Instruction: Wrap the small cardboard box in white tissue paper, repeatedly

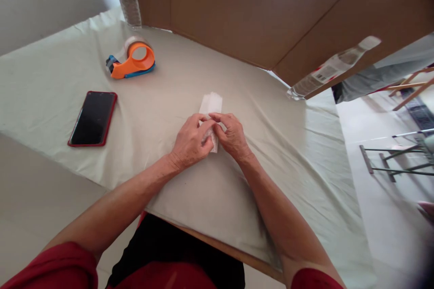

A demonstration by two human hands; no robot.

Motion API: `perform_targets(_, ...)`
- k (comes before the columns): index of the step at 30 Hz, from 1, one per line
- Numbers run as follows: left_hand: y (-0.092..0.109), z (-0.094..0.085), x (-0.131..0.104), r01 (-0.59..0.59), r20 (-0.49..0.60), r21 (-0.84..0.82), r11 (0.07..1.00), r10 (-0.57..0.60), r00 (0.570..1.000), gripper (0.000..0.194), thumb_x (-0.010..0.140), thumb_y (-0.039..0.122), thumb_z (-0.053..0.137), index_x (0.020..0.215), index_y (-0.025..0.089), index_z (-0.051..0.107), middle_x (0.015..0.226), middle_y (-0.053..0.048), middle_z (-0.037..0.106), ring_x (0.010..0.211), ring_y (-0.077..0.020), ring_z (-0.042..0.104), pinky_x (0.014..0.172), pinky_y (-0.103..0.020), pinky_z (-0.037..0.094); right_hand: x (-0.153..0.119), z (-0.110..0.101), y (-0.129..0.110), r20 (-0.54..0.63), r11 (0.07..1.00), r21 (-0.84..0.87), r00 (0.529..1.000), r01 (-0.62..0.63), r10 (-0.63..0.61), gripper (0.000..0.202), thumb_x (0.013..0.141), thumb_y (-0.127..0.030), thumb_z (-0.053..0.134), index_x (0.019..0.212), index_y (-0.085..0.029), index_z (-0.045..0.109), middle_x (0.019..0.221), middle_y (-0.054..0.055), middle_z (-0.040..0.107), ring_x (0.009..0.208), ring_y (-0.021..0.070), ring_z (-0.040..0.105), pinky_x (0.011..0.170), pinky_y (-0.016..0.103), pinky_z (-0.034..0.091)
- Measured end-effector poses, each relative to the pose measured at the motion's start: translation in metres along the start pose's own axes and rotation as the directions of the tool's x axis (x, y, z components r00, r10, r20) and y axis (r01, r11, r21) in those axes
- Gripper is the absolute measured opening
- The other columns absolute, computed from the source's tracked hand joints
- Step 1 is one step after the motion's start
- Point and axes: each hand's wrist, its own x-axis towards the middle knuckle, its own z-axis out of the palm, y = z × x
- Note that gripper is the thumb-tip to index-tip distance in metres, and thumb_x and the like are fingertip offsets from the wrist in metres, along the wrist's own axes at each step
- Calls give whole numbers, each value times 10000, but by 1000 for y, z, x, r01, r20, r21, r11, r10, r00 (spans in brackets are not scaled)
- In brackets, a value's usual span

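Observation:
A narrow white bundle [212, 102], which looks like folded paper or bubble wrap, lies on the cloth-covered table in front of me. My left hand [192, 137] is curled over its left side, thumb and fingers closed at the near half. From the right, my right hand [231, 133] pinches at the bundle's middle with thumb and forefinger. The fingertips of both hands meet there and hide part of it. Whatever is inside the bundle, if anything, cannot be seen.
An orange tape dispenser [139, 63] and a red-cased phone [93, 118] lie to the left. Plastic bottles stand at the back left [127, 0] and right [327, 72], against a tall cardboard panel [230, 6]. A metal-framed stand [400, 160] is on the floor at right.

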Motion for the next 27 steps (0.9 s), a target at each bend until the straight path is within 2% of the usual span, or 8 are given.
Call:
perform_targets(3,0,-1,0,-55,-8,49,997,55,998,426,795,126,553,1207,171,648,1285,-139,616,1061,-251,606,989,-405,504,0,-3,-1,-38,997,67,999,-22,25,287,896,-216,552,1126,-222,723,1009,66,787,974,231,688,952,427,509)
perform_targets(8,-5,-2,3,-7,10,16,1000,7,1000,462,793,194,572,1250,128,605,1231,-161,657,1128,-294,588,1024,-440,479,-4,-10,0,-179,916,339,941,-215,287,236,888,-312,588,1076,-211,688,961,51,750,852,179,679,782,333,536)
perform_targets(11,-8,0,4,14,77,19,1000,-16,997,483,799,209,552,1277,146,589,1162,-139,694,1094,-299,593,1009,-459,473,-8,-11,3,-172,879,409,925,-247,339,216,867,-333,602,1025,-208,679,902,33,732,800,166,664,757,324,535)
perform_targets(14,-11,2,3,36,121,3,999,-36,992,508,823,230,525,1317,116,561,1176,-159,689,1121,-300,590,1014,-458,471,-13,-9,2,-162,920,330,947,-212,276,206,876,-298,573,1019,-207,690,942,51,746,807,171,662,739,324,529)
perform_targets(17,-12,5,2,38,133,-11,999,-36,990,526,842,236,502,1350,107,536,1221,-169,673,1158,-297,581,1030,-455,464,-15,-8,0,-167,974,198,976,-109,143,224,901,-252,540,1042,-229,712,1068,77,750,961,208,673,812,359,541)
perform_targets(20,-12,6,1,14,81,2,1000,-14,997,548,834,233,513,1372,124,526,1267,-168,648,1192,-304,561,1056,-469,444,-15,-7,1,-147,994,106,989,2,14,257,930,-225,521,1077,-245,731,1157,85,745,1125,236,650,977,428,511)
perform_targets(22,-11,5,1,-4,35,24,1000,3,999,551,825,233,536,1366,128,541,1287,-171,625,1192,-310,554,1068,-477,434,-14,-6,3,-103,996,73,994,53,-46,270,938,-211,518,1081,-247,744,1168,84,751,1131,242,649,1045,459,473)
perform_targets(27,-6,1,1,-72,26,62,996,70,997,478,823,179,549,1293,154,629,1295,-158,611,1187,-307,544,1045,-466,449,-10,-4,5,13,996,65,998,53,-54,288,943,-205,495,1028,-278,760,1118,49,772,1138,236,644,1069,467,446)
